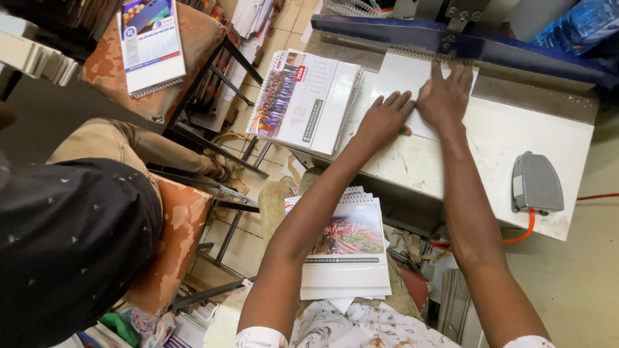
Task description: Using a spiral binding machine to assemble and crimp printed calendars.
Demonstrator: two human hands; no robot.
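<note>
Both hands press flat on a white sheet stack (401,80) — left hand (385,118) and right hand (444,96) spread — under the blue machine bar (451,42).

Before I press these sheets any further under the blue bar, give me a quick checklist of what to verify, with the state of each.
1. Left hand flat on the white sheets: ok.
2. Right hand flat on the sheets, fingertips at the blue bar: ok.
3. Fingers clear of the bar: cannot tell.
4. Wire coil along the sheets' top edge, seated: cannot tell.
5. Grey foot pedal on the table, untouched: ok.
6. Calendar stack beside the left hand, overhanging the table edge: not ok.
</note>
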